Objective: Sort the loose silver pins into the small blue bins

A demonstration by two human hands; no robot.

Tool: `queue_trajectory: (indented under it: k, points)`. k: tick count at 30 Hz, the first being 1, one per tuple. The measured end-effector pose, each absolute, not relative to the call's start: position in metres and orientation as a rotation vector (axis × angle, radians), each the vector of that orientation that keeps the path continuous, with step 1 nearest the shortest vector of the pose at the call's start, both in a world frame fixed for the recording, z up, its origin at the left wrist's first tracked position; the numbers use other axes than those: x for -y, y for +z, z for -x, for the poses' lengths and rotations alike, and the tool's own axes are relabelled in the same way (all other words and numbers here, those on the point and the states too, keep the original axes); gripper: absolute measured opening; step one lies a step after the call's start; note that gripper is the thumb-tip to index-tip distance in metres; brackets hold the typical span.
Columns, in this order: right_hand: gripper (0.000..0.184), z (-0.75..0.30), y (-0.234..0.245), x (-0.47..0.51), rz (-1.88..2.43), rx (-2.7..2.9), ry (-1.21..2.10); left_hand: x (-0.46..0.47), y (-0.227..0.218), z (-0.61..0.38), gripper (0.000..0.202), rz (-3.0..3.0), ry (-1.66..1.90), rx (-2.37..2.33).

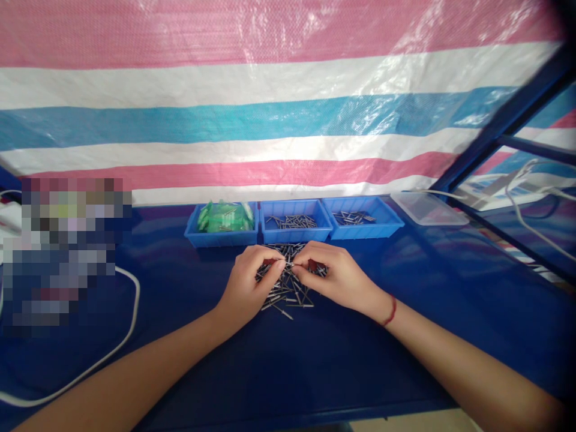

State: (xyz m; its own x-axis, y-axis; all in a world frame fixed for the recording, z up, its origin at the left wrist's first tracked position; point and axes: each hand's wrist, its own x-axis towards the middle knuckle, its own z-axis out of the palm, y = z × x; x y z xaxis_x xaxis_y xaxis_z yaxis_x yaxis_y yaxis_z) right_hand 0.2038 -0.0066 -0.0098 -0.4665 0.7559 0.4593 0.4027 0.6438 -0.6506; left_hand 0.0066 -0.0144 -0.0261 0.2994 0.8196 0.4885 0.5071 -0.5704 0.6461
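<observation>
A loose pile of pop rivets (pixel 281 294) with thin metal stems lies on the blue table. Over it, my left hand (pixel 254 273) and my right hand (pixel 333 273) meet almost fingertip to fingertip. Each pinches with thumb and forefinger, and a small metal rivet (pixel 289 263) spans the gap between them. Its ends are hidden by the fingers. Just behind the pile stand three blue bins in a row. Green plastic packets fill the left bin (pixel 191 239); loose rivets lie in the middle bin (pixel 297 235) and the right bin (pixel 369 231).
A clear plastic lid (pixel 429 209) lies to the right of the bins. On the left, a white cable (pixel 135 300) curves across the table beside a blurred-out area. A striped plastic sheet (pixel 270 120) hangs behind, and a dark blue frame (pixel 486 144) rises at the right.
</observation>
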Motion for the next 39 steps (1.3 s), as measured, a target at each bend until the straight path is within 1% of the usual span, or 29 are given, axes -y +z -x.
queue_trajectory:
  k: [10, 17, 21, 25, 28, 30, 32, 36, 39]
  points:
    - [0.007, -0.206, -0.01, 0.007, 0.919, 1.983, 0.55, 0.015, -0.026, -0.008, 0.011, -2.241, 1.144, -1.285]
    - [0.014, -0.205, -0.006, 0.01, 0.891, 1.961, 0.504, 0.016, -0.023, -0.009, 0.01, -2.287, 1.055, -1.279]
    - [0.017, -0.219, -0.001, 0.001, 1.033, 1.815, 0.287, 0.017, -0.021, -0.011, 0.012, -2.241, 1.064, -1.458]
    - [0.02, -0.254, -0.005, -0.028, 1.293, 1.543, -0.022, 0.017, -0.024, -0.013, 0.014, -2.261, 0.95, -1.558]
    - [0.02, -0.276, -0.012, -0.049, 1.453, 1.592, -0.224, 0.017, -0.027, -0.013, 0.016, -2.351, 0.845, -1.562]
    - [0.023, -0.28, -0.016, -0.054, 1.488, 1.633, -0.287, 0.017, -0.029, -0.013, 0.018, -2.409, 0.789, -1.547]
    - [0.023, -0.275, -0.015, -0.05, 1.462, 1.672, -0.268, 0.017, -0.029, -0.013, 0.017, -2.438, 0.763, -1.554]
    - [0.018, -0.249, -0.009, -0.028, 1.314, 1.792, -0.106, 0.018, -0.029, -0.015, 0.009, -2.427, 0.747, -1.62]
    - [0.013, -0.231, -0.008, -0.014, 1.195, 1.897, 0.013, 0.019, -0.031, -0.016, 0.008, -2.443, 0.74, -1.653]
